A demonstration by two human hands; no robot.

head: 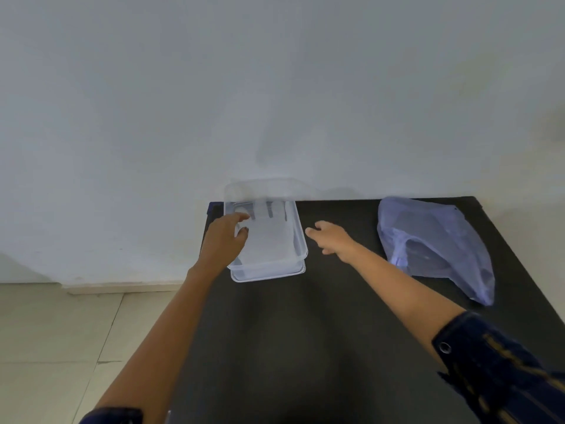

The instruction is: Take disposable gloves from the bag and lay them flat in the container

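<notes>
A clear plastic container (301, 240) stands at the far left of the black table (305, 332). A transparent disposable glove (272, 237) lies flat inside it, fingers pointing to the wall. My left hand (223, 240) reaches over the container's left wall, with thumb and forefinger tips at the glove's left edge; whether they pinch it is unclear. My right hand (333, 237) hovers just right of the container, fingers spread and holding nothing. A pale blue translucent plastic bag (437, 246) lies crumpled at the table's right side, with its contents hidden.
The table's far edge butts against a white wall (275, 87). Beige floor tiles (61, 332) show beyond the table's left edge. Bare black tabletop lies between the container and the bag and in front of both.
</notes>
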